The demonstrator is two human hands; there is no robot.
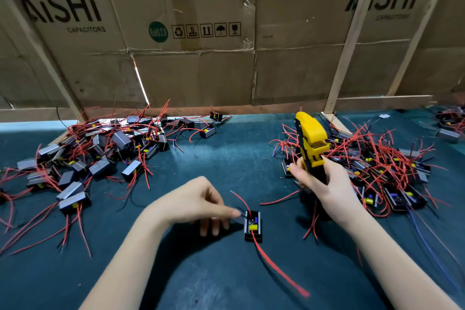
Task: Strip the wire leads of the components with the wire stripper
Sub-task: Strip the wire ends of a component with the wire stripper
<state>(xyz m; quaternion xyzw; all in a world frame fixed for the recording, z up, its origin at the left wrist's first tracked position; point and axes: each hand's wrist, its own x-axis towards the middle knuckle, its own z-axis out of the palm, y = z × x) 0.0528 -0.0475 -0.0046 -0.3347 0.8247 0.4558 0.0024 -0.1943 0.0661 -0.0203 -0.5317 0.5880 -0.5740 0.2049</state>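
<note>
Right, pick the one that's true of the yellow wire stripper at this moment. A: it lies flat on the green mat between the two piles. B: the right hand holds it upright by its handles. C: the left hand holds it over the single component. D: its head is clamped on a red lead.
B: the right hand grips the wire stripper by its handles, head pointing up and clamping no lead.

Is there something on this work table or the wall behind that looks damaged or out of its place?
Yes. The cardboard wall behind the table is torn: a slanted gap lets light through above the left pile of components. One component also lies alone by the wall, apart from both piles. Otherwise nothing stands out.
</note>
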